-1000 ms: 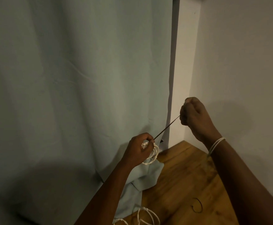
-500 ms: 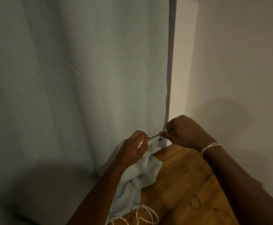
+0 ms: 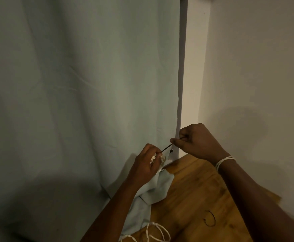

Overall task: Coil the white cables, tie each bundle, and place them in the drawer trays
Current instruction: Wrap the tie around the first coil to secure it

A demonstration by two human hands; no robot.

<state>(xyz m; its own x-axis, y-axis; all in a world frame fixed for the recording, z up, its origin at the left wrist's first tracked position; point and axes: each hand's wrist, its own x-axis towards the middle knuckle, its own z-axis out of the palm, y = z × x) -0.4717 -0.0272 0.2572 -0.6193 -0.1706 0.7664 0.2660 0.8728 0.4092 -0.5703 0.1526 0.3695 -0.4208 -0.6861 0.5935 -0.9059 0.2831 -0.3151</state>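
In the head view, a coiled white cable bundle (image 3: 155, 158) was gripped by the curled fingers of the left hand (image 3: 147, 165) above the wooden tabletop (image 3: 191, 198). A thin dark tie (image 3: 166, 147) running from the bundle was pinched by the right hand (image 3: 197, 141), also above the tabletop. A loose white cable (image 3: 157, 232) and a dark tie loop (image 3: 210, 219) were seen lying on the tabletop's near part.

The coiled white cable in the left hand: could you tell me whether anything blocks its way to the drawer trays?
That cannot be judged: no drawer or tray is in view. The left hand grips the coiled cable; the right hand pinches the dark tie.
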